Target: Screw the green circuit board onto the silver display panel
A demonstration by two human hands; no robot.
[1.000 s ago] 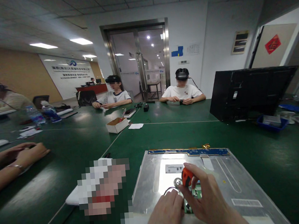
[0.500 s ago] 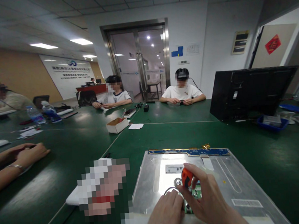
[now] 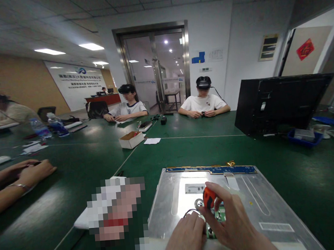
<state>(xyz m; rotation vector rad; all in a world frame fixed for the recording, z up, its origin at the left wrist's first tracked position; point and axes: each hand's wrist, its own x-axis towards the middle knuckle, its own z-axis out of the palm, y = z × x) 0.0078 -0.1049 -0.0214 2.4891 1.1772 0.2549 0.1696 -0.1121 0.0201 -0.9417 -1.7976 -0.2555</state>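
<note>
A flat metal panel (image 3: 248, 207) lies before me, with a blue circuit strip (image 3: 211, 170) along its far edge. My right hand (image 3: 234, 216) pinches an orange and black screwdriver handle (image 3: 209, 197) upright above a small green circuit board (image 3: 220, 214). The tool's tip is hidden by my fingers. Close beside it on the left, my left hand (image 3: 187, 235) rests at the board's edge with its fingers bent together; what they hold, if anything, is hidden. A round metal piece (image 3: 199, 203) and a thin dark cable show just beyond my left fingers.
A white open box (image 3: 131, 140) and a paper slip (image 3: 152, 140) lie farther off on the green table (image 3: 203, 149). At right stand a black monitor (image 3: 281, 104) and a blue tray (image 3: 304, 139). Another person's hands (image 3: 34, 172) are at left; several people sit around.
</note>
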